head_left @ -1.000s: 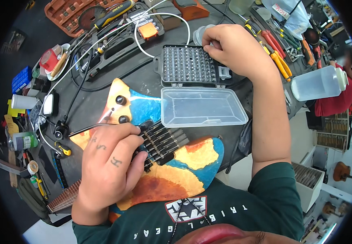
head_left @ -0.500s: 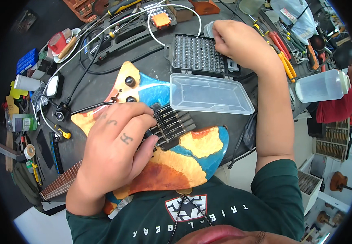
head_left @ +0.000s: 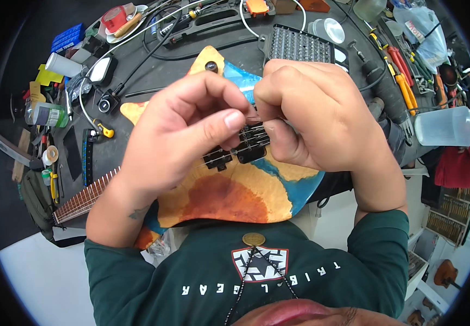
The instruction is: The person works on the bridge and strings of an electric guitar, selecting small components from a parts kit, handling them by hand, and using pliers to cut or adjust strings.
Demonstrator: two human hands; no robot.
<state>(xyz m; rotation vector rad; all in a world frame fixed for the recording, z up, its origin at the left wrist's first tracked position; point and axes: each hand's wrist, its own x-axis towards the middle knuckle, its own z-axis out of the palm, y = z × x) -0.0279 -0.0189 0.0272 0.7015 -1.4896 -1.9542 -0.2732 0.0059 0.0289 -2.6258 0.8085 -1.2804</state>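
An electric guitar (head_left: 218, 198) with a tan, reddish-brown and blue body lies in front of me, its fretted neck (head_left: 85, 198) pointing to the lower left. Over its dark metal bridge (head_left: 252, 145) my two hands meet, fingertips nearly touching. My left hand (head_left: 186, 127) has its thumb and fingers curled toward each other in a pinch. Beside it, my right hand (head_left: 319, 117) is closed, thumb against bent fingers. Anything in either pinch is too small or hidden to make out. A black round knob (head_left: 211, 66) shows on the body's far horn.
Beyond my right hand sits an open case of screwdriver bits (head_left: 300, 46), with a clear round container (head_left: 330, 30) behind it. Pliers (head_left: 406, 89) and a translucent bottle (head_left: 444, 127) lie at the right. Cables (head_left: 153, 51) and a white cup (head_left: 62, 65) are at the left.
My right hand has come back from the round container beside the bit case to above the bridge. My left hand has lifted off the bridge, its fingers now pinched near the right hand.
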